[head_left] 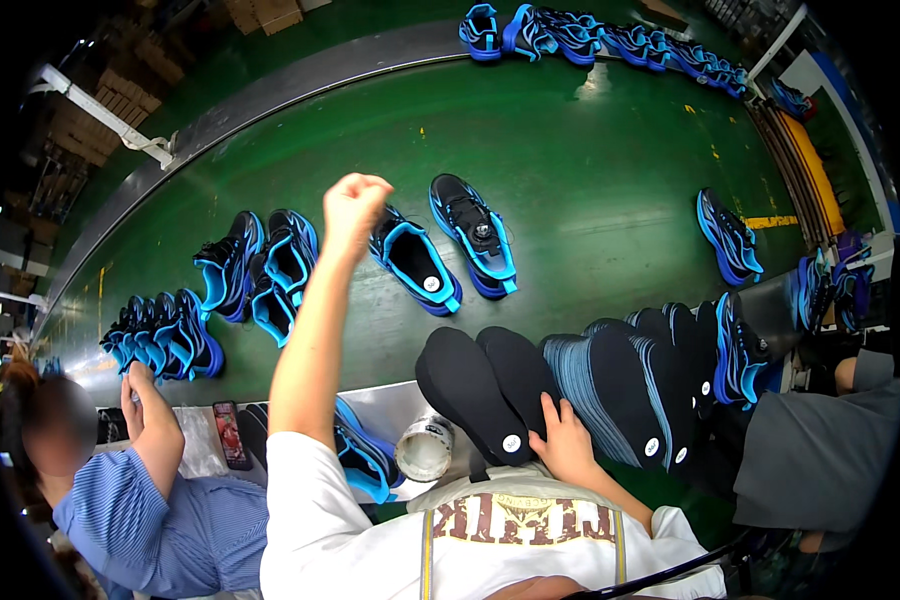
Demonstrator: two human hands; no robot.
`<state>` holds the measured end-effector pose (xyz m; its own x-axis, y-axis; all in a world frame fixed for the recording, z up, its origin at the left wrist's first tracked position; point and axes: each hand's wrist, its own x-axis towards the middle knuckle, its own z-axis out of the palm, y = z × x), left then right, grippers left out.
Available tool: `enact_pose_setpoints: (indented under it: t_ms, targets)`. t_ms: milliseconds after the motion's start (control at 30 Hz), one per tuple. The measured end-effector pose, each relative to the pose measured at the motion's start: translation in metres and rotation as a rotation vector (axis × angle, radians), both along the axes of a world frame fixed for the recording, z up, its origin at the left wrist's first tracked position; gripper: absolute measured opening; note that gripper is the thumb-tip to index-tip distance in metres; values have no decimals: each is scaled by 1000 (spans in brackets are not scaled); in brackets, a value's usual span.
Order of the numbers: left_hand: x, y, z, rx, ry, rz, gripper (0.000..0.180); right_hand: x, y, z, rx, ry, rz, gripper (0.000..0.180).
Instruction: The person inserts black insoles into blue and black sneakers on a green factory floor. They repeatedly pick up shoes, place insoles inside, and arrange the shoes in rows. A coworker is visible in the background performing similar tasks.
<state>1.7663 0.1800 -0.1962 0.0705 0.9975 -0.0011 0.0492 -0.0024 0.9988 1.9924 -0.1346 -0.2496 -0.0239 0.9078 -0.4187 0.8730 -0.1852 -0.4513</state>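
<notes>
My left hand (355,215) is stretched out over the green conveyor belt with its fingers curled closed. It is beside the toe end of a black and blue sneaker (414,262), which has an insole inside; what the fingers hold, if anything, is hidden. To the right of that shoe lies its lookalike, another black and blue sneaker (473,235). My right hand (567,440) rests open, fingers apart, at the edge of a black insole (520,375) nearest me. Another black insole (467,395) lies to its left. Right of the hand stand thick stacks of insoles (625,390).
A white-lined jar (424,450) stands near my body, with a blue sneaker (362,455) beside it. More sneakers (170,335) line the belt's left. A co-worker in a blue striped top (160,520) is at left; a person in grey (820,450) is at right. A phone (232,435) lies leftward.
</notes>
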Motion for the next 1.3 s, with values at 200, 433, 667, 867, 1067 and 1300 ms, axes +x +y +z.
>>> enact_pose_setpoints:
  t_ms: [200,433,667,867,1067,1300]
  targets:
    - [85,-42,-75,145,868,-308,36,2,-10,-4,255,-135,83,52]
    - [96,-32,-85,157,1366,-459,80,-2,-6,-4,236,22,-80,48]
    - [68,7,-87,-100,471,-142,66,12,11,17,-82,60,-29,51]
    - [78,6,-95,110,625,-212,43,37,31,59,290,257,12,25]
    - [87,5,-93,-95,528,-344,38,77,142,79,-16,500,-118,19]
    - [80,6,-99,-70,447,-311,35,47,248,24,-162,345,-66,17]
